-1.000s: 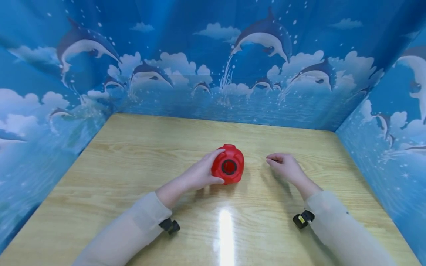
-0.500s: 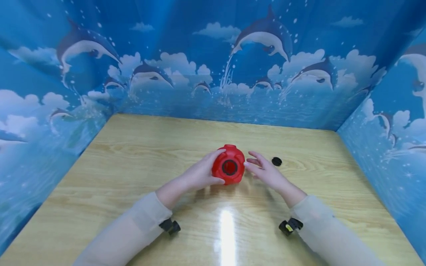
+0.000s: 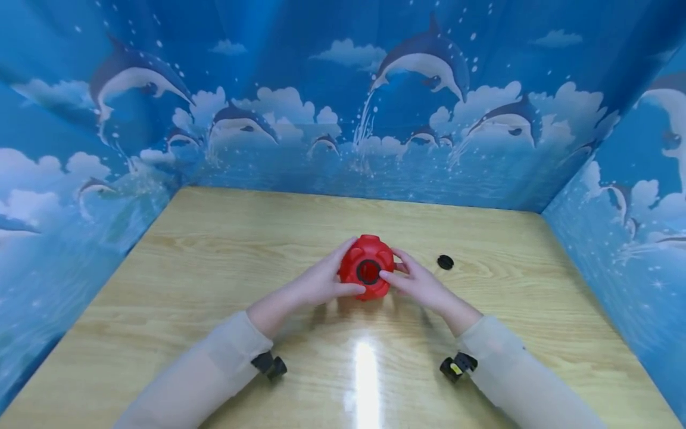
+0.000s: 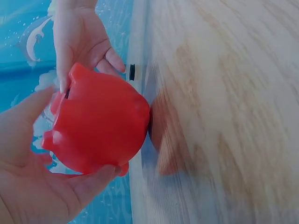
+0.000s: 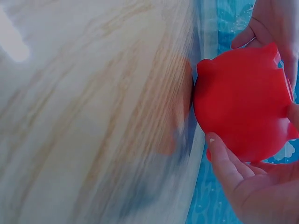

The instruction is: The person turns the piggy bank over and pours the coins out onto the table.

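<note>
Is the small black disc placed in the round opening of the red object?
No, in the head view the black disc lies on the wooden table, apart from the red object.

Red object's (image 3: 379, 256) underside is hidden in head view. Left hand (image 3: 320, 280) and right hand (image 3: 424, 287) partly hidden behind it. Black disc (image 3: 445, 262) too small for surface detail. Left sleeve (image 3: 198, 375), right sleeve (image 3: 525, 375) cut off at bottom edge.
</note>
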`<action>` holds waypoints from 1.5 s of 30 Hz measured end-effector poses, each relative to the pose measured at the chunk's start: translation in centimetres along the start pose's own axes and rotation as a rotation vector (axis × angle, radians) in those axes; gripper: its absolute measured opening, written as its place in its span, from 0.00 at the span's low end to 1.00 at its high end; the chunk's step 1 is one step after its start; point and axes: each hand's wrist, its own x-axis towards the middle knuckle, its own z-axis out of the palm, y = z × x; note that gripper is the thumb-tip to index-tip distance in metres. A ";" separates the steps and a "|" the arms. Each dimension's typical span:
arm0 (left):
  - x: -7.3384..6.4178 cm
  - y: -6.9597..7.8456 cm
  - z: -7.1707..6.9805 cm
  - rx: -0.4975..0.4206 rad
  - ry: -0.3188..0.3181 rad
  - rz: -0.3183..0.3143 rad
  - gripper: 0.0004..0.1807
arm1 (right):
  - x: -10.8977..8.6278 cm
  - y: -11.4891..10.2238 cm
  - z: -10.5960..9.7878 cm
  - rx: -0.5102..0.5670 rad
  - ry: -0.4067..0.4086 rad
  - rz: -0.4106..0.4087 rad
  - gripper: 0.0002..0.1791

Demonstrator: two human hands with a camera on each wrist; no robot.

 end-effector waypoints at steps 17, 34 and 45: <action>1.9 -0.1 -1.5 -0.422 -0.143 -0.350 0.40 | -0.2 -0.5 -0.1 0.010 -0.059 0.002 0.46; 1.7 0.0 -1.3 -0.417 -0.124 -0.304 0.40 | -0.2 -1.2 -0.8 0.202 -0.133 0.092 0.39; 1.5 0.3 -1.2 -0.383 -0.134 -0.319 0.42 | 0.0 -0.8 -0.6 0.259 -0.152 0.125 0.39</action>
